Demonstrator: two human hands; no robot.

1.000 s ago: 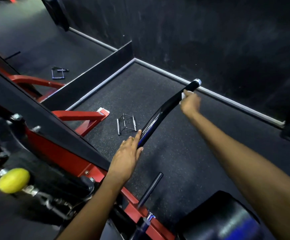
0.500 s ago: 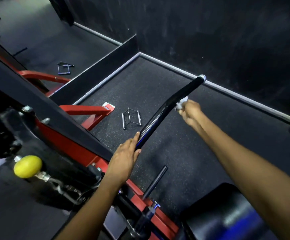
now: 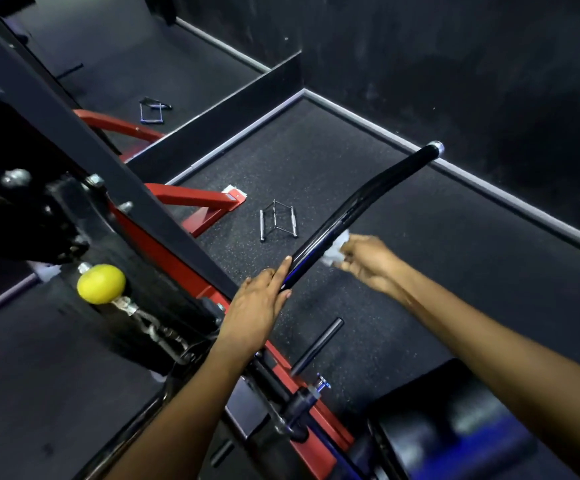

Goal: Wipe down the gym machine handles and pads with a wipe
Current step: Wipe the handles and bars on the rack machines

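White and crumpled, the soft wipe (image 3: 334,250) is pinched in the right hand (image 3: 368,263) against the glossy, stiff, likely slippery bar (image 3: 347,213), just beyond the left hand (image 3: 259,308), whose straight fingers steady the bar's near end.

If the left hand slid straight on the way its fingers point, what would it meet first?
The left hand lies with straight fingers along the glossy black curved bar. Going straight on, it would probably meet the crumpled white wipe pinched in the right hand, though depth is unclear.
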